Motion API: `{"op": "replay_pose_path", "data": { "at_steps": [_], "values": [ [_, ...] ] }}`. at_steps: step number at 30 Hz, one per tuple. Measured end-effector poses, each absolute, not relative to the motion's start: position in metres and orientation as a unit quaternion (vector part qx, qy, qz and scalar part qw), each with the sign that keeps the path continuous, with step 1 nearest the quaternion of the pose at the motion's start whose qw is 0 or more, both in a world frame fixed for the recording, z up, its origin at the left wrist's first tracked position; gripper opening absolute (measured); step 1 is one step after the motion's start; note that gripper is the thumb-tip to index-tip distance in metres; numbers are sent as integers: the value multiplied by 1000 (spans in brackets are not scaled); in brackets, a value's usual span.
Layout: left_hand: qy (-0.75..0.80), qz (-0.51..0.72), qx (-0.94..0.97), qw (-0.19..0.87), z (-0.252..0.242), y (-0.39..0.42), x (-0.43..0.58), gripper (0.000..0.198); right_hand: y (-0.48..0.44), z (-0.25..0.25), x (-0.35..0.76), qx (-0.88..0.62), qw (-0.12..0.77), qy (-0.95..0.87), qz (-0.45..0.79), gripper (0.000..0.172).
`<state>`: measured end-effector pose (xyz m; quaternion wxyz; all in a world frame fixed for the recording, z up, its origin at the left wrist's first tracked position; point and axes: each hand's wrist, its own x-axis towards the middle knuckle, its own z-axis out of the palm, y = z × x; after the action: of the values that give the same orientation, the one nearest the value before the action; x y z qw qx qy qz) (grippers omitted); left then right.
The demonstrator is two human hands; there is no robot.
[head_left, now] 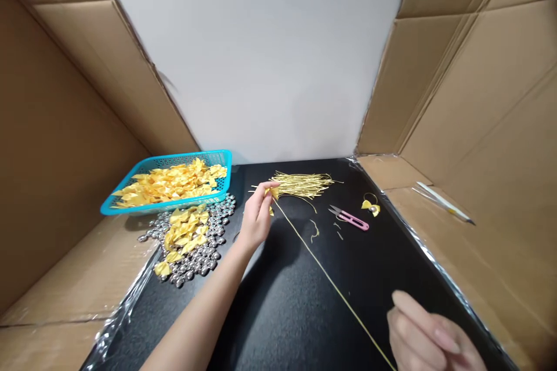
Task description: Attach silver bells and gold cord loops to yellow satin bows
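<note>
Between the thumb and fingers of my left hand (258,214) is a small yellow bow (272,192). From the bow a long gold cord (322,267) runs down to the right, stretched straight. Its lower end reaches my right hand (430,333), whose fingers are curled at the bottom right; the grip on the cord is partly hidden by the hand. A bundle of gold cords (304,184) lies just behind and right of my left hand. Pink thread snips (354,220) lie to its right, near a finished-looking yellow bow with a silver bead (371,207).
A blue basket (165,207) full of yellow bows stands at the left. In front of it, silver beads (202,261) surround a pile of yellow bows (188,231). A cutter (448,204) lies on cardboard at the right. Cardboard walls flank the black surface (278,319).
</note>
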<state>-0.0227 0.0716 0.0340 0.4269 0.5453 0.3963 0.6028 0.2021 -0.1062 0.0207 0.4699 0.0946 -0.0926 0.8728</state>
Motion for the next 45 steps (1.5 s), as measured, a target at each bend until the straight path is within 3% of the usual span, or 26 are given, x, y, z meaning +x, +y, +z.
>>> {"op": "replay_pose_path", "data": {
  "at_steps": [4,8,11,17,20,24,28,30,35,39,45],
  "values": [
    [374,632,531,423,40,68,-18,20,-89,9,202,-74,455,-49,886,26],
    [316,672,517,425,74,54,-18,21,-53,0,195,-328,516,21,791,10],
    [228,699,526,427,97,39,-27,17,-17,-1,206,-453,591,22,667,15],
    [258,688,510,447,91,14,-40,16,31,-8,240,-499,644,1,580,21],
    [234,680,449,531,87,2,-35,11,29,-14,245,-517,626,-47,582,18],
    [146,607,289,725,92,-11,-23,7,11,-11,245,-529,590,-132,596,10],
    [93,524,165,830,86,-19,-5,21,-10,18,226,-486,621,-205,580,20],
    [85,490,142,856,79,-23,5,27,-17,40,208,-394,638,-336,570,25],
    [88,419,152,891,67,-33,15,17,-18,83,175,-347,481,-646,482,24],
    [87,380,186,902,63,-38,8,8,-11,94,173,-345,409,-720,441,27],
    [78,378,199,901,56,-42,7,24,-6,94,176,-334,347,-790,379,17]
  ]
}}
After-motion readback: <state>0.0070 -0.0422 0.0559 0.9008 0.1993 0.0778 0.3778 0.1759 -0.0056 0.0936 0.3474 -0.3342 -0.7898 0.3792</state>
